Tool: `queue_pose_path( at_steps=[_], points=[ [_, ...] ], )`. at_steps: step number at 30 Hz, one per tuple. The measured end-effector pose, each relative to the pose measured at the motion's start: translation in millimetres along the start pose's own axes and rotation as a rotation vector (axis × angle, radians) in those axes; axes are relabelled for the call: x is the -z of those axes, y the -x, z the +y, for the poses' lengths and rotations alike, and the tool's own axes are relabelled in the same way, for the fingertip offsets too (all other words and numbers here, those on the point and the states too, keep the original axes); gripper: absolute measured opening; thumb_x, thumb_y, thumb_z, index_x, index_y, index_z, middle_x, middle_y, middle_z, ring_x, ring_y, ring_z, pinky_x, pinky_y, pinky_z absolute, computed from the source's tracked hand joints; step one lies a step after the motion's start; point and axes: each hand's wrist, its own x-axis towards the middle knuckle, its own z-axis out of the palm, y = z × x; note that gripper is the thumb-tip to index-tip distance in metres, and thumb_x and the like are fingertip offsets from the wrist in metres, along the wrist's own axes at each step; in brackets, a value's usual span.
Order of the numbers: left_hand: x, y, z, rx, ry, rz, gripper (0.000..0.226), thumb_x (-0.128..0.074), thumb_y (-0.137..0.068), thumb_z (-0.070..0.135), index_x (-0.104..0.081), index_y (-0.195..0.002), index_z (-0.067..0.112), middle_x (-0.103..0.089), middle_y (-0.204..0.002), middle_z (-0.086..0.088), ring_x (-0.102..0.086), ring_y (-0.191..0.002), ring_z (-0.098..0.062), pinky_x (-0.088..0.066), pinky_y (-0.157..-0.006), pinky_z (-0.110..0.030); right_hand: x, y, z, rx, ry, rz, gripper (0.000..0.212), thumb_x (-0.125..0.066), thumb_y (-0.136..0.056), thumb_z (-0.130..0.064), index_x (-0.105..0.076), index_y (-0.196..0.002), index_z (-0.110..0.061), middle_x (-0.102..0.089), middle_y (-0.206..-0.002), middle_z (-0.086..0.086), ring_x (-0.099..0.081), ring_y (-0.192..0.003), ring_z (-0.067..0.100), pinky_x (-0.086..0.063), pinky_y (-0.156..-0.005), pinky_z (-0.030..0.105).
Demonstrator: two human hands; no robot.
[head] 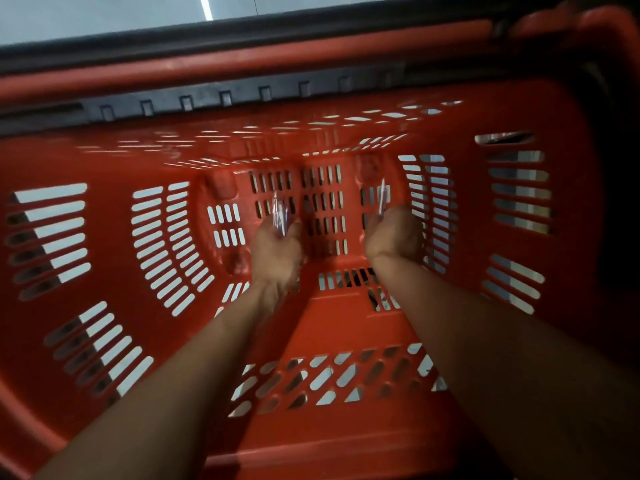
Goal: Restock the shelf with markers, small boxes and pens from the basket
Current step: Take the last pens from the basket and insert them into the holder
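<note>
Both my arms reach deep into a red slotted plastic basket (104,161) that fills the view. Down near its floor, my left hand (277,251) grips a small bunch of clear, purple-tinted pens (280,211) that stick up past its fingers. To the right, my right hand (394,237) holds a single thin pale pen (381,197), which points up towards the basket's far wall. The image is blurred, so the fingers' exact lie is unclear. No other goods show on the basket floor around the hands.
The basket's red handle bar (277,57) and a grey rim strip (225,97) run across the top. Beyond them lies pale floor (104,15). The right side past the basket is dark.
</note>
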Motion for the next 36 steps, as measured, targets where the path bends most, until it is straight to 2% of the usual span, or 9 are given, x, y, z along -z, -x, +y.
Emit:
queue_pose_path(
  at_steps=[2,5,9,13,16,21,24,26,36],
  points=[
    [1.5,3.3,3.1,-0.005,-0.037,0.013,0.021,-0.056,-0.107,0.033,-0.067,-0.113,0.016,-0.075,-0.086,-0.019,-0.072,-0.074,-0.042,-0.061,-0.056,-0.051,6.3,8.9,0.1,0.081,-0.090,-0.031,0.021,-0.060,-0.099,-0.035,-0.071,-0.099,-0.017,-0.072,-0.091,0.002,-0.071,-0.087,0.024,-0.050,-0.068,0.029],
    [3.9,19.3,14.6,0.002,-0.057,0.037,0.026,-0.056,-0.107,0.034,-0.066,-0.118,0.012,-0.072,-0.078,-0.018,-0.064,-0.053,-0.024,-0.048,-0.041,-0.027,26.3,28.5,-2.6,0.170,-0.195,-0.089,0.012,-0.065,-0.097,-0.033,-0.067,-0.094,-0.022,-0.068,-0.089,-0.006,-0.062,-0.082,0.017,-0.049,-0.072,0.029],
    [12.0,53.3,40.3,-0.083,-0.124,0.056,0.018,-0.058,-0.106,0.029,-0.067,-0.113,0.016,-0.073,-0.085,-0.002,-0.073,-0.077,-0.025,-0.059,-0.064,-0.034,64.2,62.4,-5.0,0.238,-0.313,-0.089,0.009,-0.071,-0.093,-0.030,-0.070,-0.094,-0.021,-0.075,-0.093,0.000,-0.069,-0.087,0.021,-0.050,-0.077,0.028],
    [28.1,102.9,72.8,-0.092,-0.185,0.033,0.008,-0.074,-0.094,0.021,-0.071,-0.095,0.014,-0.073,-0.079,-0.005,-0.072,-0.076,-0.031,-0.062,-0.071,-0.047,115.7,106.4,-8.3,0.219,-0.486,-0.151,0.016,-0.077,-0.086,-0.029,-0.062,-0.080,-0.029,-0.074,-0.081,-0.003,-0.072,-0.076,0.021,-0.059,-0.077,0.038],
    [42.8,154.8,104.3,-0.158,-0.220,0.012,0.007,-0.077,-0.090,0.015,-0.071,-0.086,0.015,-0.074,-0.078,-0.008,-0.073,-0.072,-0.031,-0.063,-0.070,-0.052,161.6,139.4,-8.2,0.267,-0.598,-0.157,0.021,-0.076,-0.078,-0.034,-0.056,-0.080,-0.041,-0.070,-0.072,-0.005,-0.072,-0.064,0.022,-0.061,-0.067,0.049],
    [73.9,236.5,153.9,-0.348,-0.275,-0.002,0.006,-0.079,-0.089,0.025,-0.079,-0.093,0.021,-0.076,-0.076,0.001,-0.073,-0.068,-0.018,-0.061,-0.064,-0.041,251.6,202.4,-10.2,0.369,-0.695,-0.188,0.022,-0.080,-0.080,-0.028,-0.064,-0.081,-0.042,-0.071,-0.071,-0.005,-0.073,-0.065,0.020,-0.063,-0.065,0.052],
    [90.8,287.6,182.1,-0.471,-0.321,-0.038,0.007,-0.078,-0.093,0.033,-0.079,-0.097,0.027,-0.076,-0.076,0.006,-0.070,-0.062,-0.007,-0.057,-0.055,-0.032,304.8,243.5,-11.0,0.423,-0.698,-0.208,0.020,-0.081,-0.085,-0.023,-0.064,-0.081,-0.033,-0.071,-0.076,-0.006,-0.072,-0.071,0.014,-0.064,-0.071,0.046],
    [102.2,323.6,196.2,-0.528,-0.325,-0.043,0.007,-0.077,-0.093,0.037,-0.078,-0.093,0.030,-0.075,-0.073,0.004,-0.070,-0.059,-0.011,-0.058,-0.052,-0.039,335.2,269.7,-7.3,0.458,-0.721,-0.204,0.019,-0.081,-0.086,-0.022,-0.064,-0.082,-0.029,-0.072,-0.077,-0.006,-0.072,-0.072,0.013,-0.063,-0.072,0.044],
    [128.2,437.2,220.1,-0.743,-0.365,0.094,0.021,-0.075,-0.092,0.048,-0.077,-0.086,0.029,-0.069,-0.063,0.009,-0.061,-0.050,-0.004,-0.056,-0.052,-0.037,413.9,359.3,19.2,0.514,-1.003,-0.061,0.014,-0.075,-0.090,-0.027,-0.068,-0.079,-0.025,-0.075,-0.072,-0.001,-0.075,-0.069,0.021,-0.062,-0.072,0.053]
  ],
)
